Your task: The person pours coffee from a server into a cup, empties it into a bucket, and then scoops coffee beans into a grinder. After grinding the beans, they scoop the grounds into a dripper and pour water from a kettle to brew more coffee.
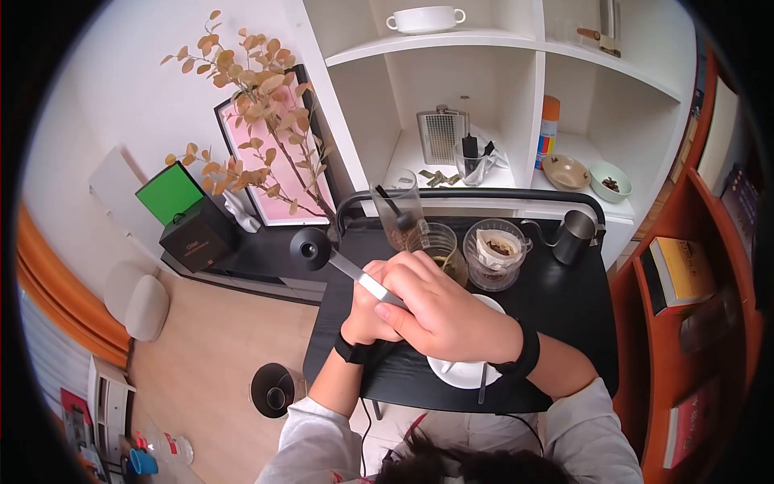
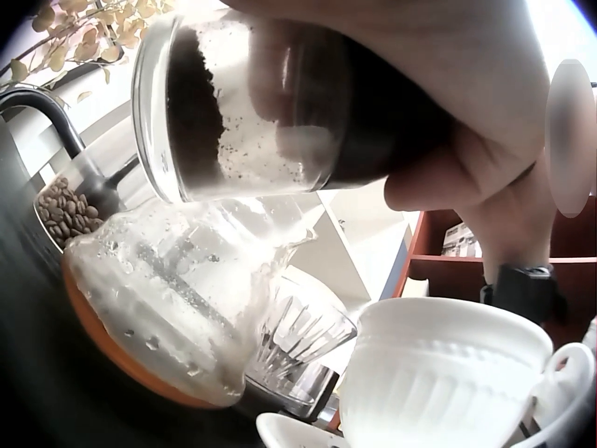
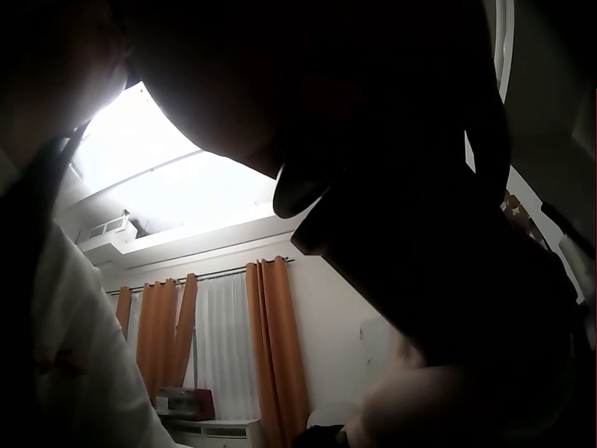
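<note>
Both hands hold a manual coffee grinder, whose metal crank (image 1: 351, 273) ends in a round black knob (image 1: 310, 248) pointing left in the head view. My left hand (image 1: 367, 313) grips its body from below, partly hidden by the other hand. My right hand (image 1: 451, 310) wraps over the top beside the crank's inner end, thumb along it. In the left wrist view the grinder's glass jar (image 2: 266, 112) lies sideways, with dark ground coffee inside. A white cup (image 2: 438, 373) and a glass carafe (image 2: 168, 308) stand below it. The right wrist view is mostly dark.
On the black table (image 1: 556, 339) stand a jar of beans (image 1: 397, 214) with a black scoop, a glass dripper (image 1: 497, 252) with a paper filter, and a steel kettle (image 1: 572, 238). A white saucer (image 1: 463, 377) lies under the hands. A rail (image 1: 484, 194) edges the back.
</note>
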